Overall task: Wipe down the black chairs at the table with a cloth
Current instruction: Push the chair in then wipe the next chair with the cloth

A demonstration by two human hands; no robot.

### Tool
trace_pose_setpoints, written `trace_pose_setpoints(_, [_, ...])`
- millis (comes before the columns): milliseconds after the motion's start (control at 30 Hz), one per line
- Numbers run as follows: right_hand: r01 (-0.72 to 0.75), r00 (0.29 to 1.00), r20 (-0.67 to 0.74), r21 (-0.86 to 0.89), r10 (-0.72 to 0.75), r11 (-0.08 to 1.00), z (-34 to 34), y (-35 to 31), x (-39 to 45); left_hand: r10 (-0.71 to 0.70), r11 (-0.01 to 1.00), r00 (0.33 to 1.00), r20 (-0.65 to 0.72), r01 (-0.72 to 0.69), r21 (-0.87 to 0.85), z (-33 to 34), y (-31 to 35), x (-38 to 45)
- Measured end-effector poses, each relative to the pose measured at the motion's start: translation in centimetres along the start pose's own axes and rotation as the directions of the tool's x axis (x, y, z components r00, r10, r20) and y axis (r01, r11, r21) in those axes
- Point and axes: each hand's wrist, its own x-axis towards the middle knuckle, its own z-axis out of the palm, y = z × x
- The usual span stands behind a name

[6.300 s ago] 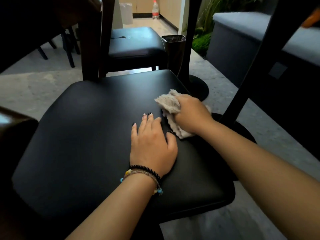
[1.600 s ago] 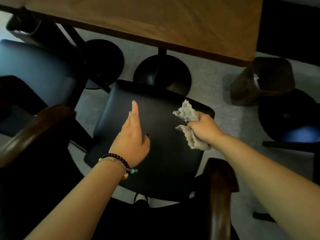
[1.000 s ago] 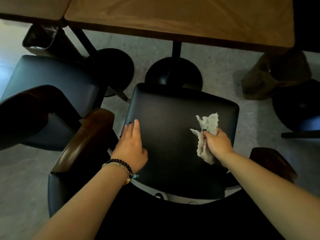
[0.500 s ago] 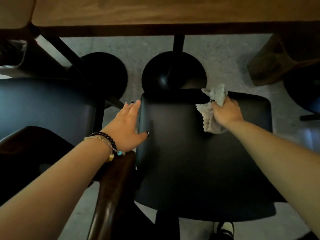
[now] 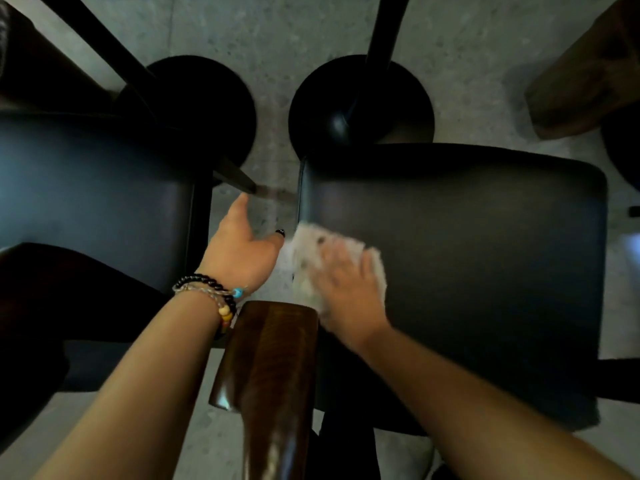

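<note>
I look straight down on a black padded chair seat. A pale grey cloth lies at the seat's left edge. My right hand lies flat on top of the cloth with its fingers spread, pressing it onto the seat; hand and cloth are motion-blurred. My left hand, with beaded bracelets at the wrist, hovers open over the gap left of the seat, thumb pointing toward the cloth. It touches nothing that I can see.
A second black chair seat stands at the left. A glossy brown wooden armrest rises between my forearms. Two round black table bases stand on the grey floor ahead. A brown wooden piece sits at the upper right.
My right hand swept the cloth from the seat's far edge back to its near left edge and now lies flat on it. My left hand came off the seat's left edge.
</note>
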Motion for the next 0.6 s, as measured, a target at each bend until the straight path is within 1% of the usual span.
trace_pose_setpoints(67, [0.197, 0.972, 0.125, 0.01, -0.197, 0.98, 2.2, -1.4, -3.2, -0.049, 0.999, 0.999, 0.004, 0.049, 0.01, -0.1, -0.5, 0.0])
trace_pose_setpoints(133, [0.308, 0.929, 0.225, -0.026, -0.295, 0.951, 2.6, -0.9, -4.3, -0.069, 0.997, 0.997, 0.022, 0.069, 0.024, -0.1, -0.8, -0.3])
trace_pose_setpoints(200, [0.411, 0.902, 0.219, -0.182, -0.371, 0.893, 1.0, 0.5, -2.7, -0.075, 0.997, 0.997, 0.037, 0.073, 0.035, 0.0, -1.0, -0.4])
trace_pose_setpoints(233, [0.454, 0.89, 0.197, -0.292, -0.412, 0.842, -0.3, 1.1, -1.1, -0.079, 0.996, 0.996, 0.044, 0.078, 0.037, 0.0, -1.2, -0.3])
trace_pose_setpoints(267, [0.442, 0.897, 0.166, -0.395, -0.411, 0.806, -1.9, 1.7, 1.0, -0.081, 0.996, 0.995, 0.053, 0.079, 0.039, 0.1, -1.3, -0.3])
trace_pose_setpoints(300, [0.331, 0.942, 0.08, -0.391, -0.326, 0.859, -3.7, 2.5, 3.4, -0.08, 0.996, 0.995, 0.062, 0.078, 0.04, 0.2, -1.4, -0.1])
trace_pose_setpoints(333, [0.144, 0.983, -0.06, -0.346, -0.175, 0.927, -5.8, 3.8, 6.0, -0.077, 0.996, 0.995, 0.068, 0.074, 0.043, 0.3, -1.5, 0.0])
trace_pose_setpoints(367, [-0.07, 0.985, -0.17, -0.269, 0.024, 0.961, -7.9, 5.3, 8.2, -0.071, 0.997, 0.995, 0.069, 0.068, 0.046, 0.3, -1.6, 0.2])
trace_pose_setpoints(400, [-0.252, 0.951, -0.232, -0.193, 0.206, 0.948, -9.5, 6.9, 9.9, -0.067, 0.997, 0.996, 0.064, 0.063, 0.049, 0.2, -1.6, 0.3])
trace_pose_setpoints(433, [-0.354, 0.921, -0.225, -0.153, 0.317, 0.923, -10.5, 8.3, 11.1, -0.064, 0.997, 0.996, 0.054, 0.062, 0.049, 0.1, -1.7, 0.5])
trace_pose_setpoints(467, [-0.403, 0.909, -0.161, -0.113, 0.384, 0.908, -11.0, 9.2, 11.8, -0.065, 0.997, 0.997, 0.047, 0.063, 0.047, 0.1, -1.8, 0.6])
trace_pose_setpoints(500, [-0.406, 0.911, -0.1, -0.063, 0.399, 0.911, -11.0, 9.2, 11.9, -0.068, 0.997, 0.997, 0.043, 0.066, 0.045, 0.1, -1.8, 0.6])
trace_pose_setpoints(533, [-0.369, 0.929, -0.056, -0.028, 0.367, 0.929, -10.6, 8.6, 11.5, -0.073, 0.996, 0.997, 0.041, 0.071, 0.045, 0.3, -1.8, 0.6])
trace_pose_setpoints(600, [-0.214, 0.977, 0.003, -0.029, 0.214, 0.976, -8.3, 5.8, 9.0, -0.076, 0.996, 0.996, 0.035, 0.074, 0.05, 0.6, -1.8, 0.6])
